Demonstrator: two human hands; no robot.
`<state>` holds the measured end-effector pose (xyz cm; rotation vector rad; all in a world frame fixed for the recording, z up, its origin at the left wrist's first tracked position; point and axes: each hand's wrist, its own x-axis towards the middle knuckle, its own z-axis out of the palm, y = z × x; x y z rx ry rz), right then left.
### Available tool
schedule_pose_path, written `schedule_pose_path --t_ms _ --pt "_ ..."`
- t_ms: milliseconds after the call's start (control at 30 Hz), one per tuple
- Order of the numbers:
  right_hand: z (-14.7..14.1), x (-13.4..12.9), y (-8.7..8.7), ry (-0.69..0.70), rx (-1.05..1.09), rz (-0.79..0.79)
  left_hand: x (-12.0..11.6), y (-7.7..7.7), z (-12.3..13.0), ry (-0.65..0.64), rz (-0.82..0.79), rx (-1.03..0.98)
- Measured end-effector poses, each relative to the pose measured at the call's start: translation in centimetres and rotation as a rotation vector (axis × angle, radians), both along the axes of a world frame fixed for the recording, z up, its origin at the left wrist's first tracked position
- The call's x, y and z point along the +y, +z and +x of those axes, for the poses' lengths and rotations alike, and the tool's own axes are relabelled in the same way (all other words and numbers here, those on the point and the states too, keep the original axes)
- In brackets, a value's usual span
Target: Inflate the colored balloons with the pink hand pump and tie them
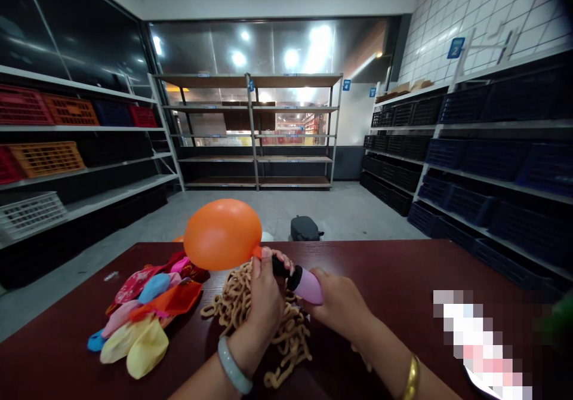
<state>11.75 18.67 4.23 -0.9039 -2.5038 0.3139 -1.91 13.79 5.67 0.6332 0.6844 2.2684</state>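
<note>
An inflated orange balloon (222,234) points up and left above the table. My left hand (267,289) is closed at its neck, thumb and fingers pinching it where it meets the black end of a pink hand pump (310,286). Some left fingers wrap over that black end. My right hand (340,304) is closed round the pump's pink body. Beneath my hands lies a heap of tan, loop-shaped pieces (233,295), partly hidden by my left hand and forearm. Left of the heap is a pile of limp balloons (147,334) in yellow, pink, blue, orange and red.
The dark red table (385,352) spans the foreground. A pixelated patch (483,346) covers something at its right. Past the far edge, a dark grey bag-like object (305,228) shows. Shelves with crates (45,161) line both sides; a rack (255,131) stands at the back.
</note>
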Motion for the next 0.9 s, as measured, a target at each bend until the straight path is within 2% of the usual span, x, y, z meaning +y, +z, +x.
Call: schedule_pose_path --t_ms 133,300,400,500,600,700,900 --pt "-0.1 0.0 0.0 0.023 0.021 -0.042 -0.1 1.5 -1.4 0.023 0.017 -0.014" --pt "0.2 0.3 0.0 0.015 0.011 -0.047 -0.6 3.6 -6.3 0.134 0.07 -0.01" --pt "0.5 0.6 0.1 0.016 -0.001 -0.024 -1.1 4.3 -9.3 0.174 0.096 -0.013" --pt "0.7 0.7 0.0 0.021 -0.016 -0.002 -1.4 4.6 -10.7 0.196 0.108 0.003" --pt "0.9 0.8 0.1 0.014 -0.041 0.021 -1.4 4.5 -10.4 0.207 0.114 0.002" --pt "1.0 1.0 0.2 -0.006 -0.073 0.039 -1.0 4.1 -9.1 0.203 0.11 -0.016" --pt "0.8 0.7 0.4 -0.028 -0.074 0.038 -0.1 2.3 -3.9 0.089 0.044 -0.045"
